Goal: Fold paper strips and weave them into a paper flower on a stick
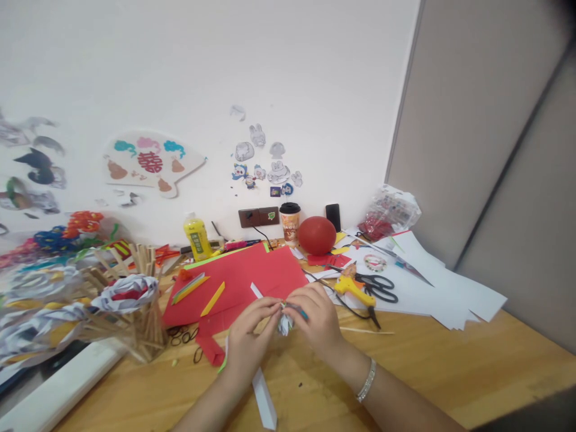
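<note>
Both hands meet over the wooden table (450,360) just in front of a large red paper sheet (243,279). My left hand (249,336) and my right hand (315,318) pinch a small crumpled white-and-grey paper piece (285,323) between their fingertips. A thin teal stick (299,311) shows at the right hand's fingers. My right wrist wears a silver bracelet (366,381). A folded white paper strip (264,399) lies under my left forearm.
A yellow glue gun (353,288) and black scissors (380,287) lie right of the hands on white sheets (450,294). Behind stand a red ball (317,235), a paper cup (290,223) and a yellow bottle (197,237). A wooden stick basket (144,324) with paper flowers stands left.
</note>
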{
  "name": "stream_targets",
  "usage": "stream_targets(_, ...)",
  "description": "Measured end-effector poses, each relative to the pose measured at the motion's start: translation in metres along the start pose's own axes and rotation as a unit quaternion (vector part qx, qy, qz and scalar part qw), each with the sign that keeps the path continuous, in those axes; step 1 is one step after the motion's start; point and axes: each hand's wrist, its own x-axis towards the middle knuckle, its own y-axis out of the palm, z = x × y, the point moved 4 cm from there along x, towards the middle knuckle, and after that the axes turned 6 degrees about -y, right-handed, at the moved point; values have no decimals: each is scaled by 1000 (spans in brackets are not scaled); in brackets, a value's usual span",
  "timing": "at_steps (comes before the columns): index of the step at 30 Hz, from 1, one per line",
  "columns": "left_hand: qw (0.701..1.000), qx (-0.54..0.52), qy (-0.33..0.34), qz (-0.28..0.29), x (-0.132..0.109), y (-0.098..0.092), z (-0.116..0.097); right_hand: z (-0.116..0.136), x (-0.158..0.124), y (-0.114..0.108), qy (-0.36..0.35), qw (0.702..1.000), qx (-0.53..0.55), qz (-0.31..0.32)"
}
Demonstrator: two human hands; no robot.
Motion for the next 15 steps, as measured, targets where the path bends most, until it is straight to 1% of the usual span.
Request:
stream_targets(3, 999, -11, -30, 10, 1, 2, 5, -5, -1, 5, 29, 999, 12, 10)
stream_targets(6, 996, -40, -68, 41, 6, 5, 7, -10, -2, 8, 57, 998, 31, 17)
stream_targets(9, 991, -70, -87, 73, 11, 5, 8, -12, -1, 8, 56, 997, 50, 33)
stream_targets(12, 990, -71, -80, 88, 14, 4, 7, -11, 0, 7, 31, 996, 59, 51)
stream_targets(15, 994, -48, -50, 82, 14, 1, 4, -12, 0, 7, 23, 996, 70, 53)
